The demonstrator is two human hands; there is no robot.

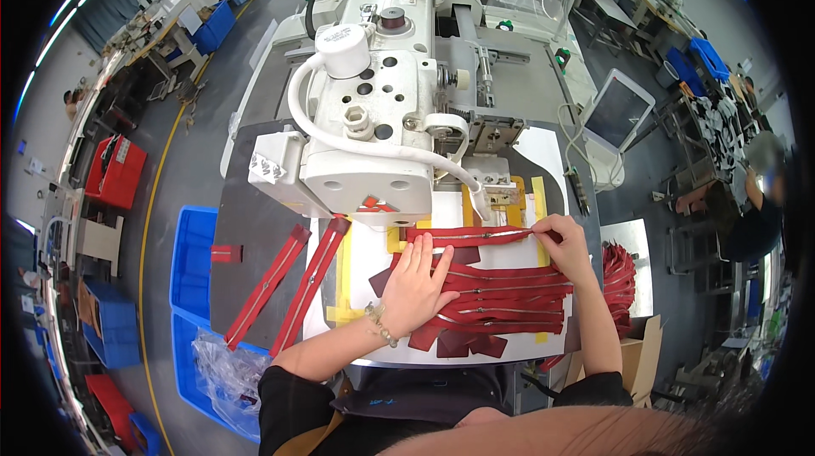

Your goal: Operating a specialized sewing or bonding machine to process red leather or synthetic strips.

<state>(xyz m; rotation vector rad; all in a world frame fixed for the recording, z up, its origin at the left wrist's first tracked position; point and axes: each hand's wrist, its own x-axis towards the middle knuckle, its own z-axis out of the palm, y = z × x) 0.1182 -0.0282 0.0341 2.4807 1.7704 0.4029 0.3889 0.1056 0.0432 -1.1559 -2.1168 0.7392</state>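
A red zipper (475, 236) with a silvery row of teeth lies crosswise under the front of a white sewing machine (365, 159). My left hand (413, 283) rests flat near its left end, fingers stretched. At the other end, my right hand (564, 244) pinches the zipper tip between thumb and fingers. Just below lies a row of several red zippers (501, 293), with small dark red fabric pieces (458, 344) around them. Two more zippers, one slanting (270, 286) and one beside it (312, 288), lie left of my left arm, near a short zipper piece (226, 254).
Blue bins (192, 265), one with clear plastic bags (225, 371), stand left of the table. A screen (621, 112) is on the right. Below it sit a bundle of red zippers (619, 279) and a cardboard box (643, 358). Another person (747, 227) is at the far right.
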